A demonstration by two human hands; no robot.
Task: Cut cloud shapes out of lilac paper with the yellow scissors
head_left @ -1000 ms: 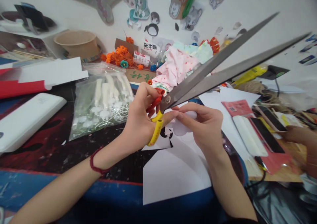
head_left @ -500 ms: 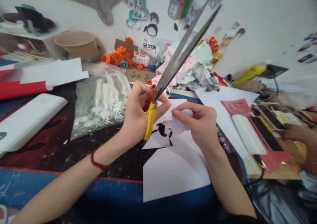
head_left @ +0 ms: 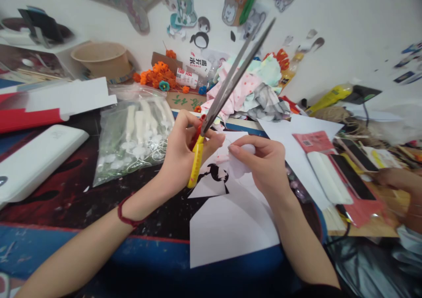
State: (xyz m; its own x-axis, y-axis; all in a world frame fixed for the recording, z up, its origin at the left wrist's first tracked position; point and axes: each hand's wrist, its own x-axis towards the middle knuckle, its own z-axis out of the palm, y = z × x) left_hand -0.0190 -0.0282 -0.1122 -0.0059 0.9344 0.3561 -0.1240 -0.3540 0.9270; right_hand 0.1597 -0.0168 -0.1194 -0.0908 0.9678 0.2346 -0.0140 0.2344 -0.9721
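Lying at your left, a smooth, round-edged white plastic block [head_left: 42, 164] sits beside a crinkled clear plastic bag [head_left: 112, 133] of cream-coloured strips, white discs and string. Ruffled orange flowers [head_left: 158, 74] cluster behind. Your left hand [head_left: 180, 155] grips yellow-and-red-handled metal scissors [head_left: 218, 107], long blades slightly apart and tilted up to the right. Beyond it, clear plastic packaging [head_left: 200, 65] carries black Chinese characters, 开水 among them. Below, a white paper scrap [head_left: 209, 187] bears a black print. Your right hand [head_left: 267, 161] pinches a thin, round-edged white piece [head_left: 240, 165], its material unclear. Farther right, a pink plastic packet [head_left: 314, 142] shows lettering too small to read, near another person's hand [head_left: 400, 179].
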